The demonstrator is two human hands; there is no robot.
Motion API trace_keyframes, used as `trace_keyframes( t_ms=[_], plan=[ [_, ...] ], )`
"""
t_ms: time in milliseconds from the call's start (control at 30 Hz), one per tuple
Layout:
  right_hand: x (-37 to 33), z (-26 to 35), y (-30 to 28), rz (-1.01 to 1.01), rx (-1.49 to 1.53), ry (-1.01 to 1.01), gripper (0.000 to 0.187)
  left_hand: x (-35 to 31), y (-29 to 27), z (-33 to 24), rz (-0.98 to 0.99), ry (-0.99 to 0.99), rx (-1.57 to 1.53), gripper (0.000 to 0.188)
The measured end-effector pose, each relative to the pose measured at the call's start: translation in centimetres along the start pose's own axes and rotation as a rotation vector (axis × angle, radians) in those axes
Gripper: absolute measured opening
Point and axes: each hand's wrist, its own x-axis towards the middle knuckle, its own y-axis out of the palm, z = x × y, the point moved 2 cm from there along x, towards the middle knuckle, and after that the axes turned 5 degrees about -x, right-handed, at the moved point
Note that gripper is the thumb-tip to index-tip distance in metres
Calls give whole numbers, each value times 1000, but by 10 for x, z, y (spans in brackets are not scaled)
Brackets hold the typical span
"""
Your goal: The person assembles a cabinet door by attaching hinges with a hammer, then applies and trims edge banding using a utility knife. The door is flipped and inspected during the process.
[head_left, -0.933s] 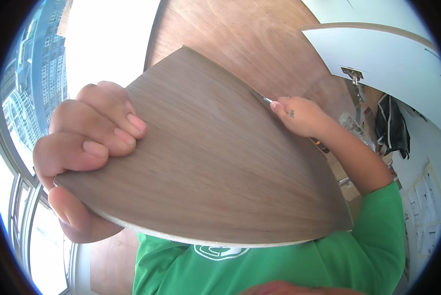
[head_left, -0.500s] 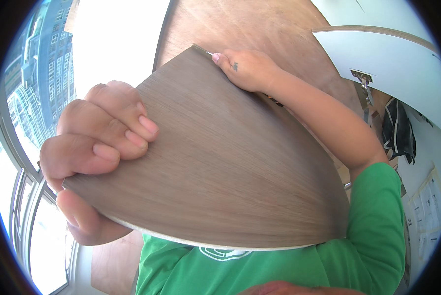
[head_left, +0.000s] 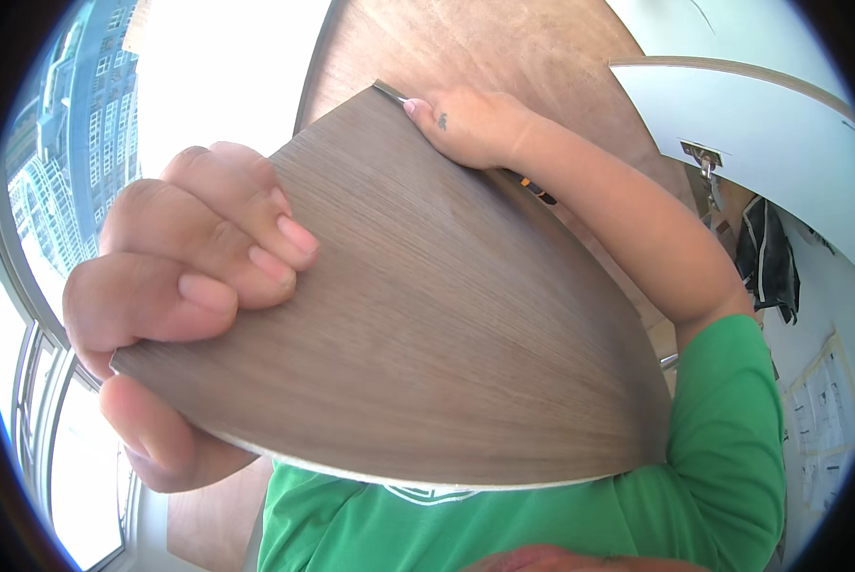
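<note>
A brown wood-grain board (head_left: 418,296) with a pale near edge is held up in front of me, close to my green shirt. My left hand (head_left: 189,276) is closed round its left corner, fingers on the upper face and thumb below the edge. At the board's far corner my right hand (head_left: 470,129) is closed round a utility knife (head_left: 538,191). The orange and black end of its handle shows beneath my wrist, and a narrow metal strip shows ahead of my thumb along the board's edge. My palm hides most of the knife.
A reddish-brown wooden surface (head_left: 485,43) lies beyond the board. To the right is a white panel (head_left: 742,114) with a metal hinge (head_left: 704,157); a black bag (head_left: 771,257) hangs below it. Papers (head_left: 821,419) are on the right wall. Windows (head_left: 56,410) line the left side.
My left hand and the board's left corner have shifted slightly left. My right hand has moved a little up and left along the far edge, and more of the knife's handle end shows.
</note>
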Motion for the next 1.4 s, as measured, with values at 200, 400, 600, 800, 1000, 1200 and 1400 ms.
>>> trace_keyframes(
  t_ms=[200, 400, 600, 800, 1000, 1200, 1400],
  plan=[
    [-37, -16, 10, 74, -38, 79, 62, -3, -2, 6, -3, 12, 15, 44],
    [-43, -5, -15, 14, 47, 44, 64, 0, -2, 1, 6, 11, 18, 43],
    [-10, 2, -11, -50, 95, 18, 63, 0, -5, 3, 42, 1, -4, 44],
    [-3, 6, -4, -36, 94, 23, 65, 0, -7, 0, 76, -51, -13, 46],
    [-30, -15, 9, 105, 25, 117, 63, 1, -22, -4, 203, -132, -3, 50],
    [-69, -43, 35, 71, -4, 142, 63, 2, -24, -2, 228, -112, -8, 51],
    [-102, -65, 52, 127, 7, 215, 58, 2, -29, -2, 248, -104, 2, 51]
  ],
)
